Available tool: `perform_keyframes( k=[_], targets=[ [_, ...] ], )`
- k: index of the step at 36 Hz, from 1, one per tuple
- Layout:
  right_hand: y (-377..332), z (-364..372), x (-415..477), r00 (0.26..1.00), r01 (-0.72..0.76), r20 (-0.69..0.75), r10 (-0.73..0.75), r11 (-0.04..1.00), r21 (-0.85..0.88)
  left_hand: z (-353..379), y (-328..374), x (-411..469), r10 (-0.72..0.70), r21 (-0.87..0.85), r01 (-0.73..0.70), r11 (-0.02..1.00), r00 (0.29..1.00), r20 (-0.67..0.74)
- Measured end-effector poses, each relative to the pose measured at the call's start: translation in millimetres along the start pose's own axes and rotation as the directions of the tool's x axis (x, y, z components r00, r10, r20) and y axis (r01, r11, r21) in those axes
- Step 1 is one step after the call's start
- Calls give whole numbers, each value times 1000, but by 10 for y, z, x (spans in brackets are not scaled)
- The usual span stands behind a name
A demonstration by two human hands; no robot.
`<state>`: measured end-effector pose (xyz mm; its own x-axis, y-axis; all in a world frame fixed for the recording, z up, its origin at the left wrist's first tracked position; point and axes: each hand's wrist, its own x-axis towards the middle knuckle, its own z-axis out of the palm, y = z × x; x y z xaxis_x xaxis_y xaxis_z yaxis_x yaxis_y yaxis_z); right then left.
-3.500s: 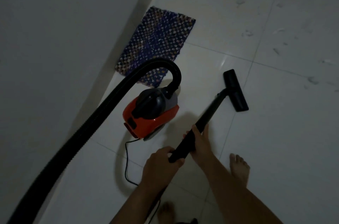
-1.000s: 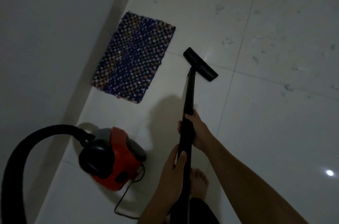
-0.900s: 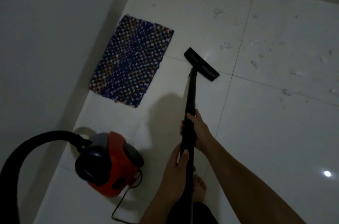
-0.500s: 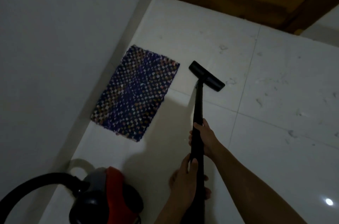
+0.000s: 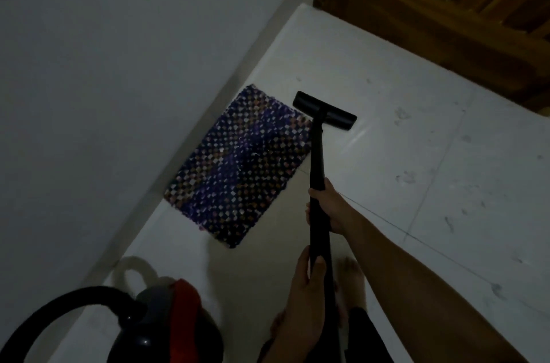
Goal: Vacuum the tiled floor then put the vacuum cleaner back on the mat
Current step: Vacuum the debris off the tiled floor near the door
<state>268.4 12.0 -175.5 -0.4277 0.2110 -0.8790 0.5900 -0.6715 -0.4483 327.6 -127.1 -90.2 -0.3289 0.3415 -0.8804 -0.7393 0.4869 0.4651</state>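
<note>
A grey wall [image 5: 119, 65] fills the left side of the dim head view, meeting the white tiled floor [image 5: 431, 130] along a pale skirting. A brown wooden door [image 5: 446, 5] closes the far end, cut off by the top and right edges.

The woven blue-and-purple mat [image 5: 247, 166] lies on the tiles against the skirting with nothing standing on it. The red-and-black vacuum cleaner [image 5: 178, 330] sits on bare tile near the wall, on the near side of the mat and apart from it. The bottom edge of the view cuts off its lower half, and the low light blurs its details. Its black hose [image 5: 59, 312] arcs up from the body and runs out at the lower left corner.

The black wand [image 5: 317, 160] passes along the mat's right edge. The right hand [image 5: 333, 208] is wrapped around it higher up, and the left hand [image 5: 306, 282] grips it lower down, thumb lying along the tube. Below that hand the wand is lost against the dark clothing.

The floor nozzle [image 5: 324, 109] rests by the mat's far right corner. Whether it touches the mat cannot be told. A bare foot [image 5: 354, 276] shows between the forearms. Faint grey specks [image 5: 404, 178] dot the tiles on the right.
</note>
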Motion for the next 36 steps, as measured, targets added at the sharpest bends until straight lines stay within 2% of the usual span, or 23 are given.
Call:
perform_keyframes(
  k=[5, 13, 19, 25, 30, 36],
  targets=[
    [-227, 197, 165, 999, 1, 47, 2, 998, -67, -78, 172, 158, 6, -84, -10, 996, 999, -45],
    [-603, 153, 546, 998, 20, 67, -16, 998, -59, 41, 487, 523, 31, -88, -38, 995, 997, -75],
    [-899, -16, 709, 994, 72, 79, -74, 997, 30, 160, 797, 729, 78, -109, -81, 991, 996, -38],
    [-764, -268, 503, 989, 75, 106, -102, 969, 236, 142, 745, 671, 46, -35, -45, 998, 999, 26],
    [-472, -442, 295, 996, 82, 10, -93, 916, 393, 230, 586, 484, -6, -4, 7, 1000, 996, 89],
    [-381, -634, 213, 990, 134, -73, -120, 958, 252, 458, 484, 385, -38, 3, 38, 999, 997, 74]
  ],
)
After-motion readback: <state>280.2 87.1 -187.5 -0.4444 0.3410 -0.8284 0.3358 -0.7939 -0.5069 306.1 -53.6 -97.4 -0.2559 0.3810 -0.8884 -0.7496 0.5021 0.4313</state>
